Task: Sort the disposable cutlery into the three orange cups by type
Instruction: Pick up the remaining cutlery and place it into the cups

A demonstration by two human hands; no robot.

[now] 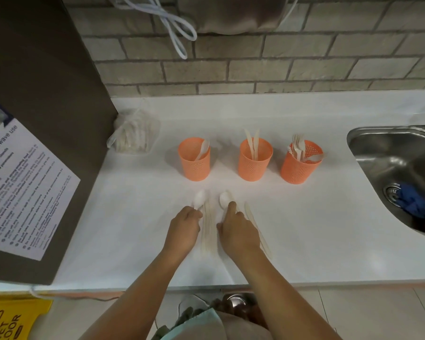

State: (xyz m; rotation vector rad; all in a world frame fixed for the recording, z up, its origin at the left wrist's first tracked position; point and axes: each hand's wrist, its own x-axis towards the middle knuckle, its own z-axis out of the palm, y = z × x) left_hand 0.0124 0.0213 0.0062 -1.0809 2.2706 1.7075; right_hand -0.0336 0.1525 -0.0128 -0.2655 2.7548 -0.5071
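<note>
Grips white spoon (198, 199) in left hand (184, 225). Pinches second spoon (224, 199) in right hand (239, 230), over worktop (309, 231), near orange cups (254, 166).

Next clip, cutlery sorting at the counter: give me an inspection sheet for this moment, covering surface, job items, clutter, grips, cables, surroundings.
Surface: white countertop, sink set in at right.
Job's things: left cup holds a spoon; middle cup, knives; right cup, forks; left spoon, right spoon and loose knives lie by the hands.
Clutter: clear bag of cutlery far left; blue and red cloths in the sink.
Grips: left hand grips the left spoon; right hand seems to pinch the right spoon.
Cables: white cable looped against the brick wall.
Surroundings: microwave notice, yellow wet-floor sign.
</note>
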